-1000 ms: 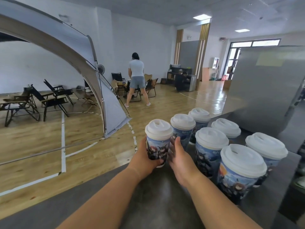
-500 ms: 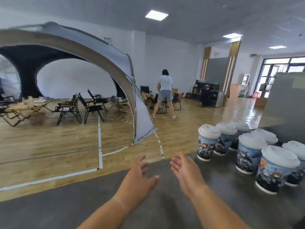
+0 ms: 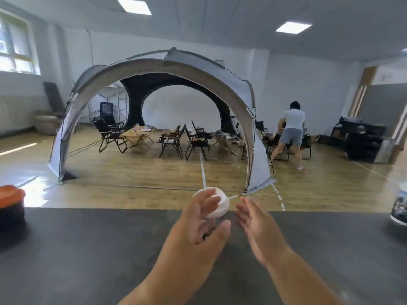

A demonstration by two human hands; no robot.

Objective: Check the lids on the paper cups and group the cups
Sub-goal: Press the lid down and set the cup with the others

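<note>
A paper cup with a white lid [image 3: 222, 205] stands alone near the far edge of the dark grey counter [image 3: 88, 249]. My left hand [image 3: 198, 230] reaches in front of it with fingers spread, hiding most of the cup's body. I cannot tell whether the fingers touch the cup. My right hand [image 3: 257, 225] hovers just right of the cup, fingers straight, holding nothing. Part of another printed paper cup [image 3: 399, 208] shows at the right edge of the view.
A black container with an orange lid [image 3: 11, 205] sits at the counter's left end. Beyond the counter lie a wooden floor, a large arched tent [image 3: 154, 69] with folding chairs, and a person [image 3: 290, 135] standing at the far right.
My view has swung left, away from the group of cups, which has left the frame except one. Both hands have moved forward to a single lone cup.
</note>
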